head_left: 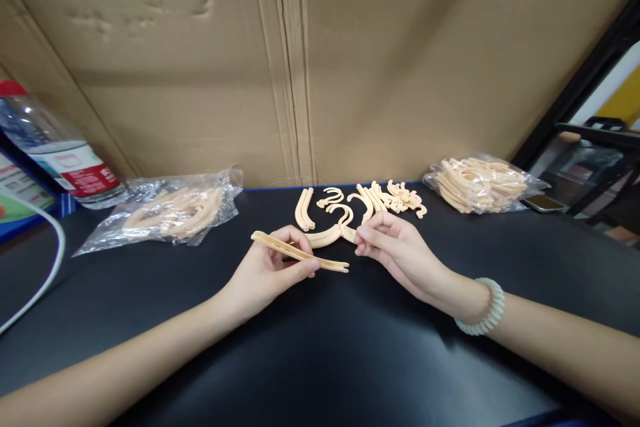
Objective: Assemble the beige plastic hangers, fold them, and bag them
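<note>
In the middle of the table my left hand [273,273] pinches a long beige plastic hanger arm [300,255] between thumb and fingers, its slotted, forked end pointing right. Just across from that end, the fingertips of my right hand [395,250] are pressed together; whatever is between them is hidden or too small to name. Behind both hands lies a hanger [341,232] with its hook and two arms, partly covered by my fingers. Farther back are loose hanger arms [303,209], more hooks [331,197] and a heap of small curved pieces [404,199].
A clear bag of beige parts [173,210] lies on the left beside a water bottle [65,153] and a white cable [55,267]. Another filled bag [480,183] is at the right, near a phone [545,203]. A cardboard wall [200,67] closes off the back of the black table [330,347].
</note>
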The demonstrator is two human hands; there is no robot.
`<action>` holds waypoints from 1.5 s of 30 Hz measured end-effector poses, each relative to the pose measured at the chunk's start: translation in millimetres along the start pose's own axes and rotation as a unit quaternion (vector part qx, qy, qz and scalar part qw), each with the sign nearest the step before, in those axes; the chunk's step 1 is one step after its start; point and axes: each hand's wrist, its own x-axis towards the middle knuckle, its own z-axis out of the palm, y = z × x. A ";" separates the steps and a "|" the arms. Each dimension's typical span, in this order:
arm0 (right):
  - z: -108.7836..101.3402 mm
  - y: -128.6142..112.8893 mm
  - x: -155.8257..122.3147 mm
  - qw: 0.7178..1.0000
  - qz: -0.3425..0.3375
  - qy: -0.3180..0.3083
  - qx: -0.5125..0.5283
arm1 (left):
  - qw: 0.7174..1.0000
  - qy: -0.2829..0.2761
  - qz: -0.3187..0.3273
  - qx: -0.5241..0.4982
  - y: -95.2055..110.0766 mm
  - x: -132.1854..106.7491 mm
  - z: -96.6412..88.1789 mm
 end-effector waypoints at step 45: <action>2.2 2.1 -7.0 0.985 0.052 -0.156 -0.057 | 0.997 0.029 0.070 -0.004 0.5 -7.4 1.6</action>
